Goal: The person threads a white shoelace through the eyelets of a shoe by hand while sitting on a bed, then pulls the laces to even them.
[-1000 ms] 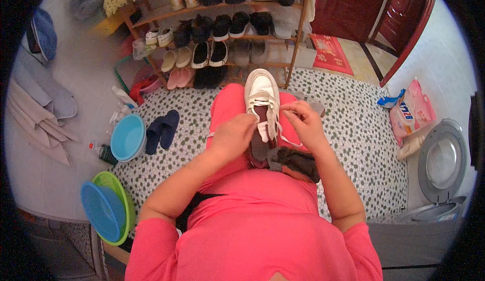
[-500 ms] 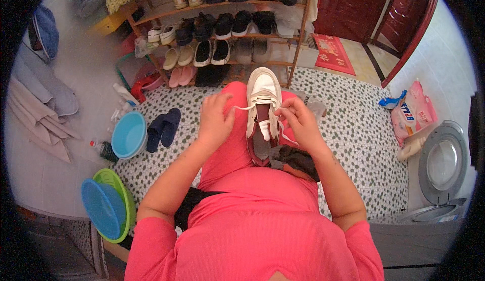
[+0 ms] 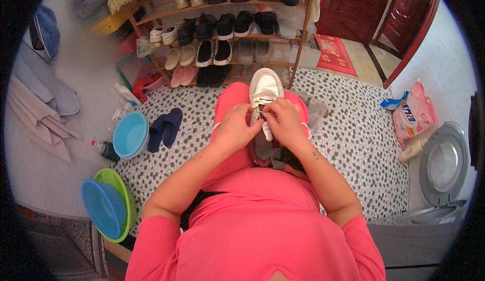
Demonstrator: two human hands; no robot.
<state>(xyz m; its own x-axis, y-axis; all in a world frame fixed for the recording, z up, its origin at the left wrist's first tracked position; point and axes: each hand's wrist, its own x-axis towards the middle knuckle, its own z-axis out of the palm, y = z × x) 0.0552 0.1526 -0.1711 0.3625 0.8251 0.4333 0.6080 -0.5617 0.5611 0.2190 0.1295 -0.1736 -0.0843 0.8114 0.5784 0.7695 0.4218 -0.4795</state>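
Note:
A white and dark-red sneaker [image 3: 266, 85] rests on my lap, toe pointing away from me. Its white shoelace [image 3: 263, 100] runs across the front in several rows. Over the shoe's opening, my left hand [image 3: 236, 125] and my right hand [image 3: 284, 123] meet with fingertips almost touching. Each pinches a part of the lace near the upper eyelets. Loose lace ends show beside the outer edge of both hands. Below the fingers the white tongue of the shoe sticks up. My hands cover the sides of the shoe and most of the pinched lace.
Ahead stands a wooden shoe rack [image 3: 227, 37] filled with shoes. Dark slippers [image 3: 165, 129] and a blue basin [image 3: 131, 135] lie on the left floor, with nested basins [image 3: 105, 208] nearer. At right are a pink detergent bag [image 3: 414, 110] and a grey round lid [image 3: 443, 163].
Both hands have moved inward from the shoe's two sides and come together over its opening. The lace strands that were stretched outward are drawn to the middle.

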